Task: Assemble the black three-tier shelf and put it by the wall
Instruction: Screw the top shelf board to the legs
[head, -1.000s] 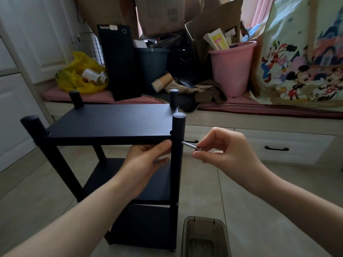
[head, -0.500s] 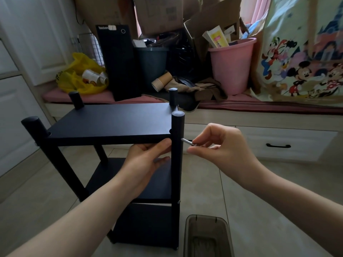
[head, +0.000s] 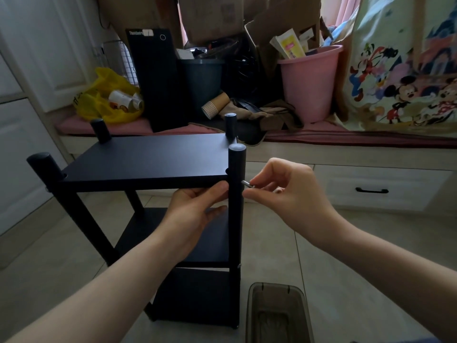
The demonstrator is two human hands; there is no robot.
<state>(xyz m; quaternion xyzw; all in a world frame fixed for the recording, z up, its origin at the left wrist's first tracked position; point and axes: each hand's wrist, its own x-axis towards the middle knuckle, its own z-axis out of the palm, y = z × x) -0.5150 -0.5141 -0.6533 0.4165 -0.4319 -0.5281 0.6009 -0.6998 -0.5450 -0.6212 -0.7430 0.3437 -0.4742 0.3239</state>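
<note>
Containers crowd the upper half of the frame along a low cushioned bench. At upper right a pink bucket [head: 306, 82] holds paper packets and a yellow-printed booklet that stick up past its rim. Left of it stands a dark bin [head: 201, 80] with black odds and ends heaped over its mouth. At upper left a yellow plastic bag [head: 106, 97] lies slumped open with white paper cups inside. A stack of brown paper cups [head: 215, 105] lies on its side in front of the bin. At the bottom edge, right of centre, a smoky translucent tub [head: 277, 315] sits on the tiled floor; you cannot tell what lies in it.

Your black shelf [head: 148, 159] stands upright on the floor in the centre-left of the frame, three tiers stacked between four round posts, just in front of the bench drawers. Both your hands meet at its near right post [head: 236, 219], level with the top tier. Your left hand [head: 195, 214] reaches in from the lower left, thumb against the front edge of the top board and fingers spread beneath it. Its fingertips pass behind the post, so whether they grasp anything cannot be told. Your right hand [head: 289, 191] comes from the lower right and pinches a small silver tool [head: 247, 183] between thumb and fingertips, its end at the right side of that post.
</note>
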